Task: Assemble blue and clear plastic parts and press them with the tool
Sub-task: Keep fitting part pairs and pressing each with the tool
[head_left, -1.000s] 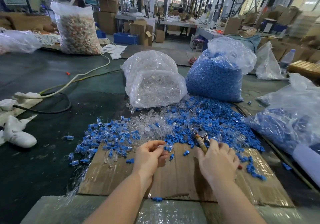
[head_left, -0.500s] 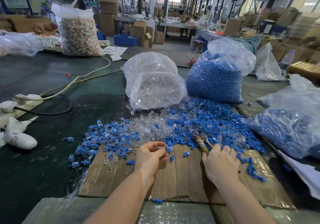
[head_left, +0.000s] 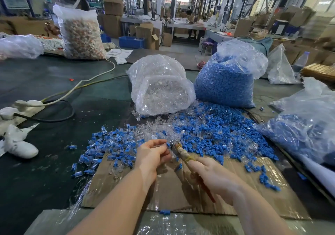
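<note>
your left hand (head_left: 153, 151) fingers pinch a small part (head_left: 167, 144) at the tool (head_left: 183, 153) tip; your right hand (head_left: 215, 178) grips its handle above bare cardboard (head_left: 181, 194).

**Blue and clear against dark green**

The tabletop (head_left: 45, 171) is coloured a dark green, with a brown cardboard sheet (head_left: 181, 189) laid at the near edge. A spread of bright blue parts (head_left: 217, 126) is seen at the middle, mixed with colourless clear parts (head_left: 154, 127). To the left, assembled pieces (head_left: 108, 140) are shown half blue, half clear. One far bag (head_left: 159, 87) is filled with clear parts, the other bag (head_left: 224, 82) with blue. The tool (head_left: 183, 152) is wrapped in yellowish-tan tape, with a red handle showing below the right hand (head_left: 215, 178). A white cable (head_left: 76, 87) and a black cable (head_left: 54, 118) are seen on the left.
</note>
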Available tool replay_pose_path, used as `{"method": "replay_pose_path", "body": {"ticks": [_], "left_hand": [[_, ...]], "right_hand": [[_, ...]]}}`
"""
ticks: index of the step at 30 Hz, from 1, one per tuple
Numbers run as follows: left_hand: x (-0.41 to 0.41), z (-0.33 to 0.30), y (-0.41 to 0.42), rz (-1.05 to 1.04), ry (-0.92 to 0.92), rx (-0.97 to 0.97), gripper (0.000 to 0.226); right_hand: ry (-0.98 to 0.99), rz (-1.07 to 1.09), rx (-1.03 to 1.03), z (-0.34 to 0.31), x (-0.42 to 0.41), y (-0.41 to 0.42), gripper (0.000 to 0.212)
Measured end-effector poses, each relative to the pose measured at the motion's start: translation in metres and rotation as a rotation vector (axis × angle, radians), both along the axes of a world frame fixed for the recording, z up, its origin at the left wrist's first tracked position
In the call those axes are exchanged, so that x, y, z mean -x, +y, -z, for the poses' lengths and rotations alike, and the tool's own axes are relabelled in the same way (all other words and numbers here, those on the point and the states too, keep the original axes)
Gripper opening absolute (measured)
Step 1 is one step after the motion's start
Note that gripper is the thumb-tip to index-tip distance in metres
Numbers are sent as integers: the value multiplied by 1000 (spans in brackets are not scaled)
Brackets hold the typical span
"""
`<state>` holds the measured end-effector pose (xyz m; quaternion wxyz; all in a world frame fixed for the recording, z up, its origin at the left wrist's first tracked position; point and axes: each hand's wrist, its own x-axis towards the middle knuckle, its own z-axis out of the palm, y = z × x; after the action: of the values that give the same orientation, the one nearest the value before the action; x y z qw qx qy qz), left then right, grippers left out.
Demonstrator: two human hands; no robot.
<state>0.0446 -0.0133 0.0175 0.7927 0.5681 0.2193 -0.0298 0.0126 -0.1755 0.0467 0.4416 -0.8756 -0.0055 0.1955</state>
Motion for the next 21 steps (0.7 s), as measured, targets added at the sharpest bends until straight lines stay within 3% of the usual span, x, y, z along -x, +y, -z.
{"method": "replay_pose_path", "body": {"ticks": [3,9,21], "left_hand": [[-3,1,2,-39,8,-14,14],[-3,1,2,-41,14,-29,14],[0,-5,-1,-60,0,-101,14]], "right_hand": [[62,-30,-32,0,1,-1,39],[211,-53,-128,-4,4,-3,32],[137,-107,19,-5,3,1,14]]}}
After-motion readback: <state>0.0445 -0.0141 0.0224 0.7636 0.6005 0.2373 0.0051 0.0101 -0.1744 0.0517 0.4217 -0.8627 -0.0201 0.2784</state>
